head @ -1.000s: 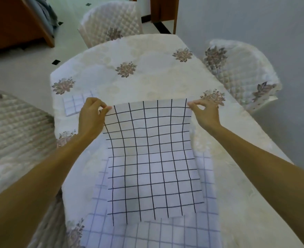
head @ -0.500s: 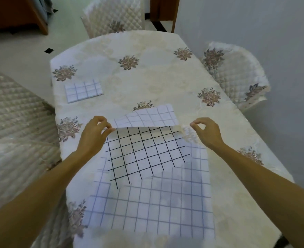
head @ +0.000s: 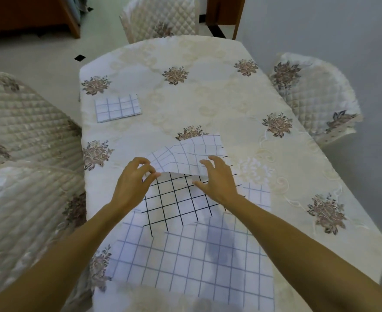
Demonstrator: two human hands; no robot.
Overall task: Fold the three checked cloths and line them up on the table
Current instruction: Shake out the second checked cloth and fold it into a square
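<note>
Head view: three checked cloths on the table [head: 208, 55]: folded cloth [head: 118, 108] far left, half-folded black cloth [head: 174, 199] atop flat blue cloth [head: 185, 262]. Left hand [head: 132, 183] pinches its flap; right hand [head: 218, 183] fingers [head: 208, 164] spread there, grip unclear. Three chairs [head: 160, 16].

1. The black-checked cloth [head: 176, 203] loses its right edge under the right hand [head: 219, 181]. Pinching or only touching? Can't tell.
2. The blue-checked cloth [head: 185, 262]: far part buried beneath the black one, near edge blurred.
</note>
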